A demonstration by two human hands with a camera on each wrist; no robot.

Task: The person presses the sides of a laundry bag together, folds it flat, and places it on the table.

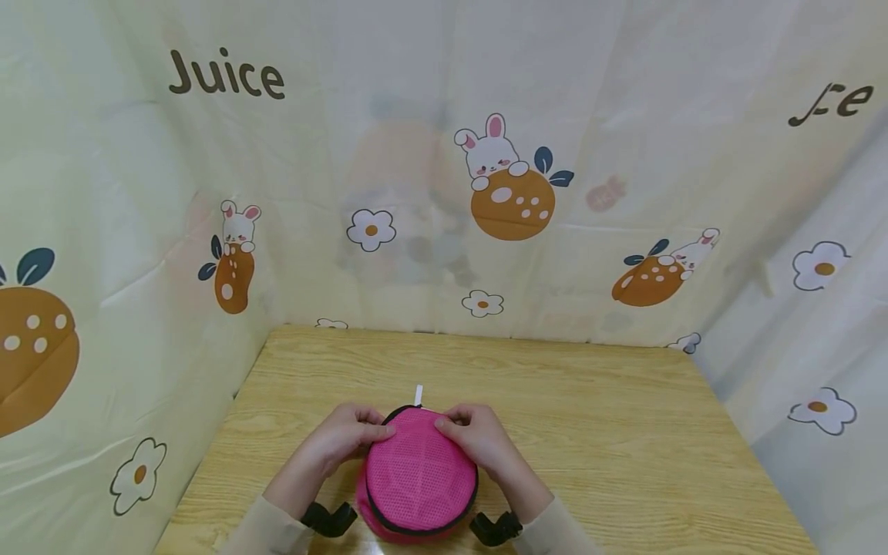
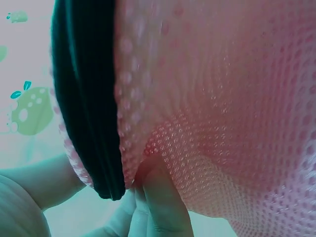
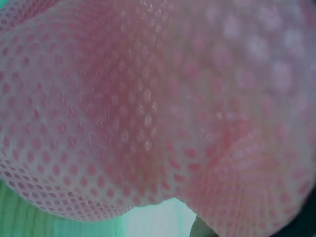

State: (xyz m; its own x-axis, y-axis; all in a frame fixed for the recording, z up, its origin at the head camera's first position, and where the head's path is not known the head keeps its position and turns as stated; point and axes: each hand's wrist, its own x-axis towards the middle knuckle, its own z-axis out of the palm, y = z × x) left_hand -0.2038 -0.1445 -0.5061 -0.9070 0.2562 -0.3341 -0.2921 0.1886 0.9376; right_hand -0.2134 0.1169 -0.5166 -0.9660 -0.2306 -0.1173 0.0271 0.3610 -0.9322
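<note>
A round pink mesh bag (image 1: 422,474) with a black trim around its top rests at the near middle of the table. Its far edge is held between both hands. My left hand (image 1: 347,434) pinches the upper left of the rim, thumb on top; in the left wrist view its fingers (image 2: 163,202) press the mesh beside the black trim (image 2: 91,108). With thumb on the mesh, my right hand (image 1: 479,438) grips the upper right of the rim. Pink mesh (image 3: 113,118) fills most of the right wrist view and hides nearly all of that hand. Whether the bag holds anything cannot be told.
A white tag (image 1: 419,395) sticks up from the bag's far edge. The wooden table (image 1: 610,432) extends to both sides. Pale printed curtains (image 1: 416,92) stand behind and beside it. Black wrist mounts (image 1: 329,520) sit close to the bag's near sides.
</note>
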